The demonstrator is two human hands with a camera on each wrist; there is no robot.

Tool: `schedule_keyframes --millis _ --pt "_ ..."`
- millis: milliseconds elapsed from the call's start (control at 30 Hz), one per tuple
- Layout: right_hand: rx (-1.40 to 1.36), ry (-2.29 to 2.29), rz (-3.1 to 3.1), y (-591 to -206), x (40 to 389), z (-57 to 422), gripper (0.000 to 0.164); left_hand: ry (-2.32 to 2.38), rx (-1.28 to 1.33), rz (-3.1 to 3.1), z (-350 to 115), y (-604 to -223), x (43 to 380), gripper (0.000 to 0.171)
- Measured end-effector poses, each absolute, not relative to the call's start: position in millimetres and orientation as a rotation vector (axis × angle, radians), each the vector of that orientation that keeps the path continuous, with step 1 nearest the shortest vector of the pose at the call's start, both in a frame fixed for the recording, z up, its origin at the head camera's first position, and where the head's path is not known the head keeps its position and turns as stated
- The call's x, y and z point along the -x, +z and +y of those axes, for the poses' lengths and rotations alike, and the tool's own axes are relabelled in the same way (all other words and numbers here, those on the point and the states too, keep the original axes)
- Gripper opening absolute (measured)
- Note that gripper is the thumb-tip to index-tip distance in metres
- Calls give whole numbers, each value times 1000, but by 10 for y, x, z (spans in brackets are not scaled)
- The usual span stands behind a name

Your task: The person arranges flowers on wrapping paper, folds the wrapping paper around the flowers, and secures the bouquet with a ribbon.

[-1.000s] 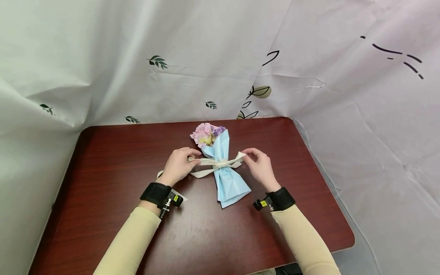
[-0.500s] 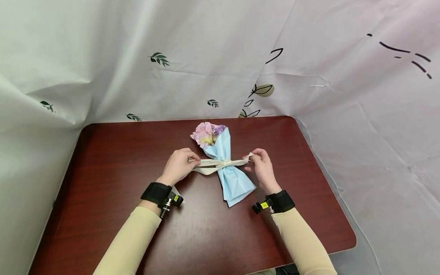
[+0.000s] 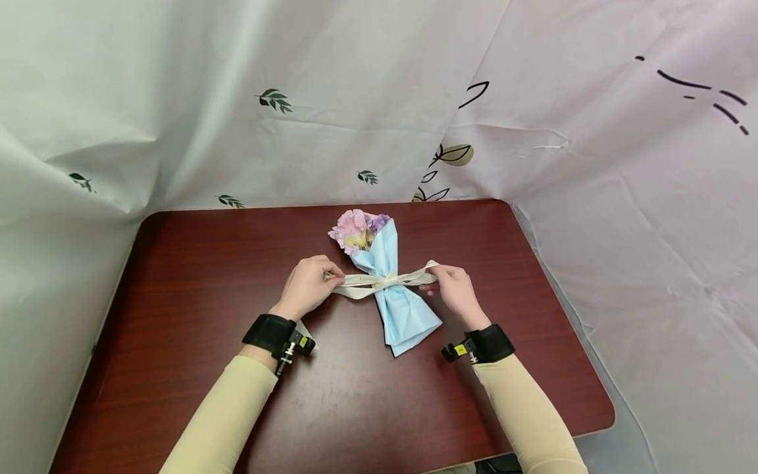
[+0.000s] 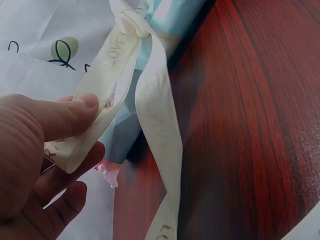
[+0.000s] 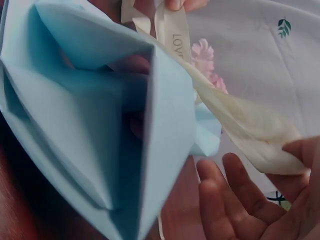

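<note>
A bouquet of pink and purple flowers (image 3: 354,230), wrapped in light blue paper (image 3: 408,319), lies on the table. A cream ribbon (image 3: 361,281) lettered in gold is knotted round its narrow middle. My left hand (image 3: 309,284) pinches a loop of the ribbon between thumb and fingers, left of the knot; a loose tail (image 4: 159,110) hangs beside that loop in the left wrist view. To the right of the knot, my right hand (image 3: 456,289) pinches the other loop by thumb and forefinger. In the right wrist view its remaining fingers (image 5: 240,195) spread beneath the ribbon.
The dark red wooden table (image 3: 195,276) has rounded corners. A white fabric backdrop (image 3: 331,79) with printed leaves rises behind and on both sides. Part of a pale ribbon tail (image 3: 306,334) shows by the left wrist.
My right hand has shifted right, drawing its ribbon loop out longer and straighter. The bouquet has slid slightly right at its paper end. My left hand stays nearly still with its loop.
</note>
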State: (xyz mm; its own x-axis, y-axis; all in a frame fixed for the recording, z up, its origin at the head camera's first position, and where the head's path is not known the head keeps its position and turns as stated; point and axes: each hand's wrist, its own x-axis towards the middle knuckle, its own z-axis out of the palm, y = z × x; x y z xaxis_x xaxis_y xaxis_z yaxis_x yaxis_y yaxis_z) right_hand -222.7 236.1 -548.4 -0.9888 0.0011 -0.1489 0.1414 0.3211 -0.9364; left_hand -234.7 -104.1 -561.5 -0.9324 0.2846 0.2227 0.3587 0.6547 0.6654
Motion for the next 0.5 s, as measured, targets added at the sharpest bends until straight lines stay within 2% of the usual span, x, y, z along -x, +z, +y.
schedule_keyframes --millis 167,300,500 --pt "-262 -1926 2224 -5523 2218 2335 47 -1109 525 -2794 -1061 -5619 2326 3" --pt "-224 -1929 2289 -5553 2220 2342 46 -1079 506 -2813 -1090 -5637 2321 2" --pt "-116 -1707 2560 -5553 2254 2423 17 -1070 483 -2831 -1123 -5652 2307 1"
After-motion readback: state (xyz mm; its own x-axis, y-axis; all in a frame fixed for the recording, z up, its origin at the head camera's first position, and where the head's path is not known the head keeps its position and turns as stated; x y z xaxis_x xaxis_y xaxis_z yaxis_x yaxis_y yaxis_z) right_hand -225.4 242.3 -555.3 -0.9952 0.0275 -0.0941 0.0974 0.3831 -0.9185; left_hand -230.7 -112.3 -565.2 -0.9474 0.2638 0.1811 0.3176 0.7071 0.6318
